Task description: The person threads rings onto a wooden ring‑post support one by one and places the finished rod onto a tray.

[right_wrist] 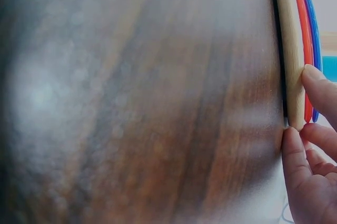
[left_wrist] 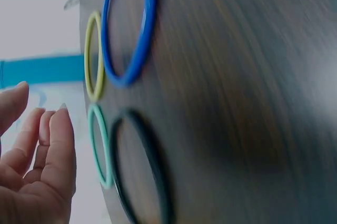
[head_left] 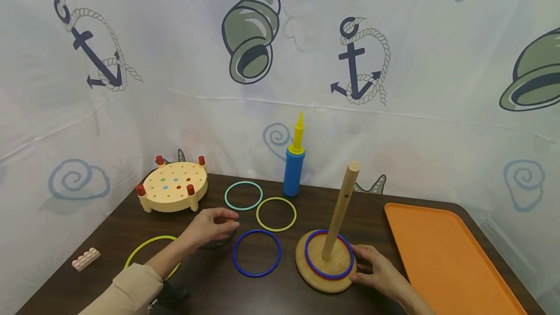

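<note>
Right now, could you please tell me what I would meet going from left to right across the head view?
Pink bumpy block, round cream board, teal ring, blue-and-yellow pump, wooden post, orange tray.

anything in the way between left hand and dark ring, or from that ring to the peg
Nothing visible stands between the left hand and the dark ring. Between that ring and the peg, a blue ring lies flat on the table, probably low enough to lift over.
</note>
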A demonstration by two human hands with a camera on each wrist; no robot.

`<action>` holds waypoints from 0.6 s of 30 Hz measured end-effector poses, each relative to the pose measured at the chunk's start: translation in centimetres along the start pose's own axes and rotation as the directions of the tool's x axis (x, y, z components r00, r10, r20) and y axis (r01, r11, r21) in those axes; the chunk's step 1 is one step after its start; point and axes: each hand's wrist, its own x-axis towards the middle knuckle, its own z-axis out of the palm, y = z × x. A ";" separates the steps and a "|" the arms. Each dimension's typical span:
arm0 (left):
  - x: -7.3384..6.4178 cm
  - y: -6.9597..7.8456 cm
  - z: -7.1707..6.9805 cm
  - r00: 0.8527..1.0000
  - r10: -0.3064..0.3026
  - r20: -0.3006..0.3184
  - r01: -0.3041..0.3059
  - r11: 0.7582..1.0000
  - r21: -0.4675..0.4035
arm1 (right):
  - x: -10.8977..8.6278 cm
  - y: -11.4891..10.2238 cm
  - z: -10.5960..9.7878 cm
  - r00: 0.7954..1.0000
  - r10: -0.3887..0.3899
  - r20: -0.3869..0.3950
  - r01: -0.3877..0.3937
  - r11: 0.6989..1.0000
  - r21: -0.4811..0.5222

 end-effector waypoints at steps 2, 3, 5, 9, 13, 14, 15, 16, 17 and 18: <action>-0.3 -0.4 -1.1 1.000 -0.014 -0.002 0.014 1.000 0.015 | 0.0 0.0 0.0 1.000 0.001 0.002 -0.001 1.000 -0.001; -0.5 -0.6 -1.7 1.000 -0.024 -0.004 0.024 0.999 0.023 | 0.0 0.0 0.0 1.000 0.001 0.002 -0.001 1.000 -0.001; -0.9 -1.2 -2.8 0.999 -0.037 -0.003 0.037 0.999 0.036 | 0.0 0.0 0.0 1.000 -0.001 0.003 0.001 1.000 -0.001; -1.6 -2.3 -5.3 0.998 -0.065 0.001 0.065 0.996 0.058 | 0.1 0.1 0.0 1.000 0.002 0.008 -0.002 1.000 0.000; -2.2 -3.4 -7.7 0.996 -0.092 0.000 0.092 0.993 0.076 | 0.0 0.1 0.0 1.000 0.010 0.011 -0.010 1.000 -0.005; -2.3 -3.7 -8.3 0.995 -0.101 -0.001 0.101 0.991 0.083 | 0.0 0.1 0.0 1.000 0.012 0.011 -0.012 1.000 -0.010; -2.5 -3.9 -8.8 0.994 -0.110 -0.001 0.110 0.990 0.087 | 0.0 0.0 0.0 1.000 0.013 0.011 -0.013 1.000 -0.012; -2.6 -4.1 -9.3 0.992 -0.123 -0.006 0.124 0.988 0.091 | 0.0 0.0 0.0 1.000 0.012 0.010 -0.011 1.000 -0.013; -2.7 -4.4 -9.8 0.991 -0.131 -0.007 0.131 0.986 0.104 | 0.0 0.0 0.0 1.000 0.011 0.010 -0.011 1.000 -0.017; -2.8 -4.6 -10.2 0.990 -0.143 -0.014 0.144 0.984 0.109 | 0.0 0.0 0.0 1.000 0.010 0.009 -0.010 1.000 -0.019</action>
